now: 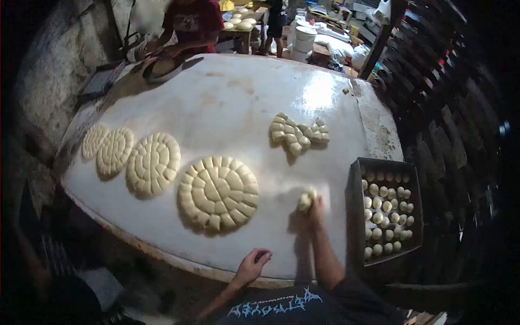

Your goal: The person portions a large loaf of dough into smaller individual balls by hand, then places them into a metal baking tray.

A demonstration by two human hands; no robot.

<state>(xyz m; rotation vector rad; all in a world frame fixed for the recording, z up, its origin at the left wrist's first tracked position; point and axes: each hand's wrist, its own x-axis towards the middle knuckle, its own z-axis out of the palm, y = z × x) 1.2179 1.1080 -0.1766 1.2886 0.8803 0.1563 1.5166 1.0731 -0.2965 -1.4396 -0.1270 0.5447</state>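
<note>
My right hand (317,209) is wrapped round a small clump of pale dough (307,200) over the right part of the table. Near the front edge, my left hand (254,265) has its fingers curled; whether anything lies between them is too small to tell. The nearest scored dough disc (219,194) lies flat to the left of my hands. Beyond the right hand sits a pile of cut dough pieces (299,134). A dark tray (356,216) at the right holds rows of small dough balls (387,206).
More scored discs (154,164) lie along the left of the table (227,108). At the far left edge stands a person in a red shirt (195,24), hands near a round dark object. White buckets (304,39) and dough on another table (238,21) are behind.
</note>
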